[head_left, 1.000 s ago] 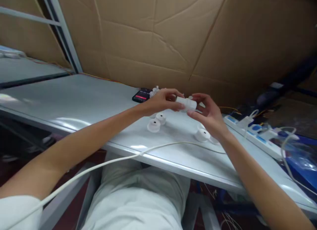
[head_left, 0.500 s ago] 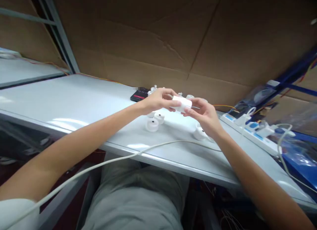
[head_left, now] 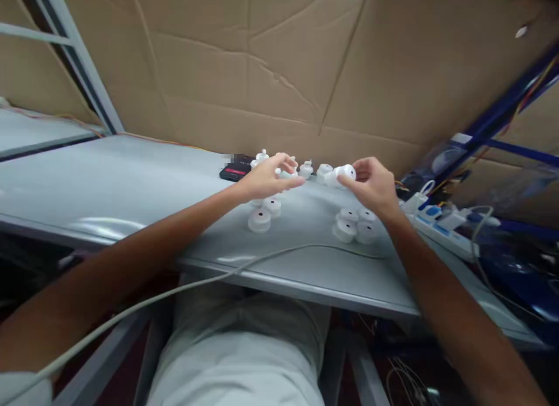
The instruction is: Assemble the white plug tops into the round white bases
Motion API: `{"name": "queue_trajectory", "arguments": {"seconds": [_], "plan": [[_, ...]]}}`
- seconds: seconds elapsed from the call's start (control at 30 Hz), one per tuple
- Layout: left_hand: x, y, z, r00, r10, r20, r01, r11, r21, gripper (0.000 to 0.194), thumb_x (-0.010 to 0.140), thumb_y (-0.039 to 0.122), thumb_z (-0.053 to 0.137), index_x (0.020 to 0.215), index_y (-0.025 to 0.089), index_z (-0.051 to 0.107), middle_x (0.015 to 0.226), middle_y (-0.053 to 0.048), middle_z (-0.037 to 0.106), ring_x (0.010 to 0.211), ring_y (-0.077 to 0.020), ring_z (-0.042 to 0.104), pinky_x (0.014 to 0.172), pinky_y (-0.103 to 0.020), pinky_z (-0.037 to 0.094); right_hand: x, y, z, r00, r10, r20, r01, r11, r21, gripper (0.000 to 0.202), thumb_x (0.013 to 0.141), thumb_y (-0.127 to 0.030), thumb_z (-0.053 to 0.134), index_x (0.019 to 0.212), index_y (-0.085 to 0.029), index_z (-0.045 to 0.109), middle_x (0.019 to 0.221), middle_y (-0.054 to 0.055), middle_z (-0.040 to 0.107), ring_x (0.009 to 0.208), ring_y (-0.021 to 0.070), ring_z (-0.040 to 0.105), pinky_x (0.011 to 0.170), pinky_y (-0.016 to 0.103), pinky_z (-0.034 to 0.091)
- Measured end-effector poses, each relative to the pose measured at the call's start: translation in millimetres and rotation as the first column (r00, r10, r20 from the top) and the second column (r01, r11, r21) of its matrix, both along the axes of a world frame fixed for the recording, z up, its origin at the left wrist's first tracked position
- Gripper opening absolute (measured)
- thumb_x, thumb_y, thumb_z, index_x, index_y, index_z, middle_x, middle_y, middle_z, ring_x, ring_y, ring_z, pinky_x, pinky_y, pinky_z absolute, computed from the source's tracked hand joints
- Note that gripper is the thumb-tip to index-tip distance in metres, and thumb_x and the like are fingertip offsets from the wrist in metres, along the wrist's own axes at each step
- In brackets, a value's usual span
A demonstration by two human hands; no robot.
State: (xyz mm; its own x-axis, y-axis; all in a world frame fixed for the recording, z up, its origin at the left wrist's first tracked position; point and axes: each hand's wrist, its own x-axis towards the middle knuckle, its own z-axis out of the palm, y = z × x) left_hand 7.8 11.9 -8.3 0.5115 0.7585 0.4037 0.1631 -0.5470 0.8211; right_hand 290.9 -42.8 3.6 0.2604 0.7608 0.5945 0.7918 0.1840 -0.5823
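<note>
Fingers of right hand [head_left: 376, 187] wrapped round white cylinder [head_left: 338, 177]; cylinder tilted, over far side of table [head_left: 161, 170]. Left hand [head_left: 264, 177] gaping, thumb and fingers parted, holding nothing, near phone [head_left: 234, 172]. Four white caps [head_left: 345, 231] grouped on table, near side of right hand.

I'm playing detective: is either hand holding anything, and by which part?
The right hand holds a white, cylindrical, plastic-looking piece near its dark-dotted end, thumb against its side. The left hand is open and seems empty.
</note>
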Motion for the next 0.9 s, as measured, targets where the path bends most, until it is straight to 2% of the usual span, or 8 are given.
{"name": "queue_trajectory", "arguments": {"seconds": [0.07,0.17,0.33,0.5,0.63,0.73,0.83,0.9], "plan": [[-2.3,1.1,2.2,1.000,0.023,-0.015,-0.024,0.998,-0.049,0.043,0.082,0.045,0.083,0.111,0.016,0.068,0.125,-0.012,0.071,0.081,-0.0147,0.070,0.072,-0.030,0.057,21.4,6.2,-2.0,0.987,-0.150,0.060,0.154,0.986,-0.059,0.031,0.070,-0.042,0.083,0.087,-0.023,0.065,0.094,0.008,0.077,0.088,0.0280,0.072,0.088,0.044,0.059],[-4.1,1.2,4.5,0.997,0.063,-0.042,-0.064,0.998,-0.021,0.035,0.082,0.041,0.082,0.103,0.015,0.071,0.115,-0.010,0.075,0.085,-0.0154,0.070,0.077,-0.029,0.056,43.5,14.1,-9.6,0.966,-0.230,0.119,0.246,0.958,-0.145,0.030,0.072,-0.043,0.080,0.087,-0.023,0.066,0.098,0.011,0.077,0.094,0.0303,0.072,0.092,0.045,0.056],[-3.1,0.2,5.0,0.996,0.045,-0.080,-0.040,0.997,0.059,0.024,0.082,0.037,0.081,0.092,0.017,0.074,0.098,-0.006,0.077,0.089,-0.0171,0.071,0.083,-0.029,0.056,58.0,23.2,-22.8,0.954,-0.249,0.164,0.282,0.933,-0.224,0.033,0.072,-0.045,0.083,0.090,-0.021,0.070,0.101,0.013,0.079,0.100,0.0330,0.073,0.097,0.047,0.055],[-3.3,0.1,6.6,0.991,0.055,-0.125,-0.044,0.995,0.091,0.019,0.083,0.035,0.077,0.089,0.017,0.074,0.094,-0.005,0.078,0.085,-0.0161,0.070,0.082,-0.028,0.055,64.0,26.3,-28.2,0.956,-0.247,0.157,0.279,0.930,-0.239,0.036,0.075,-0.050,0.085,0.090,-0.020,0.072,0.102,0.014,0.079,0.099,0.0318,0.073,0.096,0.046,0.055],[-5.1,4.3,4.9,0.981,0.069,-0.181,-0.040,0.987,0.156,0.022,0.083,0.038,0.073,0.089,0.017,0.074,0.095,-0.005,0.079,0.085,-0.0169,0.071,0.081,-0.028,0.055,62.0,25.2,-24.4,0.958,-0.232,0.170,0.270,0.927,-0.260,0.040,0.075,-0.050,0.085,0.095,-0.018,0.072,0.103,0.015,0.079,0.100,0.0318,0.073,0.095,0.044,0.055],[-8.6,10.3,3.0,0.953,0.100,-0.285,-0.019,0.962,0.274,0.024,0.083,0.039,0.069,0.091,0.017,0.075,0.095,-0.007,0.079,0.088,-0.0192,0.072,0.083,-0.030,0.054,57.5,18.4,-11.3,0.953,-0.244,0.178,0.280,0.936,-0.214,0.042,0.075,-0.053,0.084,0.095,-0.018,0.072,0.101,0.014,0.080,0.095,0.0296,0.074,0.089,0.041,0.056],[-13.6,16.8,2.5,0.900,0.193,-0.390,-0.021,0.914,0.404,0.023,0.082,0.038,0.067,0.088,0.017,0.076,0.094,-0.007,0.080,0.089,-0.0209,0.072,0.086,-0.031,0.053,49.7,5.2,8.8,0.957,-0.155,0.246,0.218,0.943,-0.252,0.042,0.075,-0.060,0.081,0.084,-0.021,0.072,0.090,0.010,0.079,0.086,0.0278,0.073,0.079,0.038,0.056],[-16.8,20.7,2.1,0.869,0.248,-0.429,-0.039,0.897,0.441,0.022,0.083,0.037,0.067,0.087,0.017,0.076,0.095,-0.007,0.080,0.090,-0.0220,0.072,0.086,-0.031,0.052,42.8,-4.2,19.8,0.945,0.062,0.321,0.090,0.895,-0.437,0.044,0.074,-0.065,0.080,0.081,-0.022,0.073,0.087,0.008,0.079,0.084,0.0282,0.073,0.075,0.039,0.054]]}}
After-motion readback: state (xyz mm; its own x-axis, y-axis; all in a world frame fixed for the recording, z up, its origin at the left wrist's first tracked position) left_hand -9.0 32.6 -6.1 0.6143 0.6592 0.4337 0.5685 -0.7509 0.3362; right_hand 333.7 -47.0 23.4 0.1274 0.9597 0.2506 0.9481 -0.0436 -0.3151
